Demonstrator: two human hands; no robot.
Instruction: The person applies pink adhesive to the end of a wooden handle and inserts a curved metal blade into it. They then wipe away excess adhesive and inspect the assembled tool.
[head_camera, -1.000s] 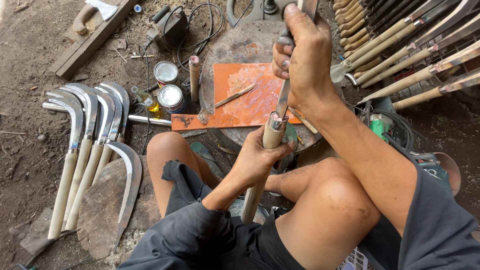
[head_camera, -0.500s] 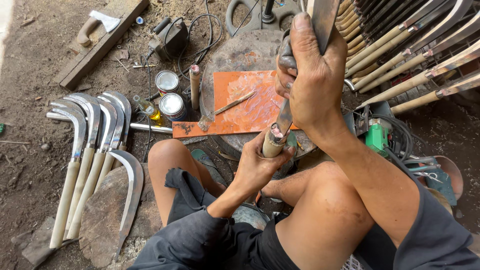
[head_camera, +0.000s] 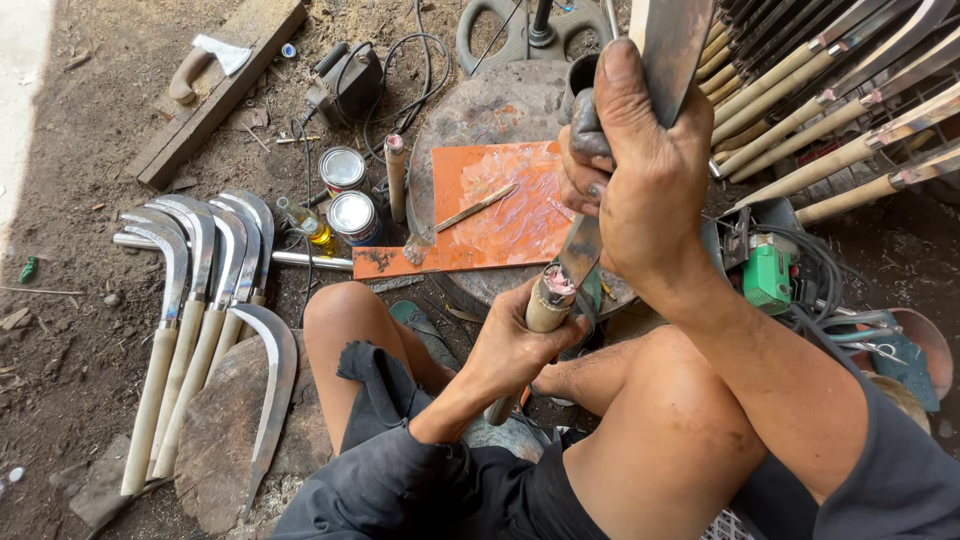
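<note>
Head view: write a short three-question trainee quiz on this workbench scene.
1. True or false: the right hand grips a metal blade whose lower end meets the top of the wooden handle.
2. Which hand holds the wooden handle? A) left hand B) right hand C) neither
3. What colour is the tile on the round stone block?

Key: 1 true; 2 A; 3 orange.
</note>
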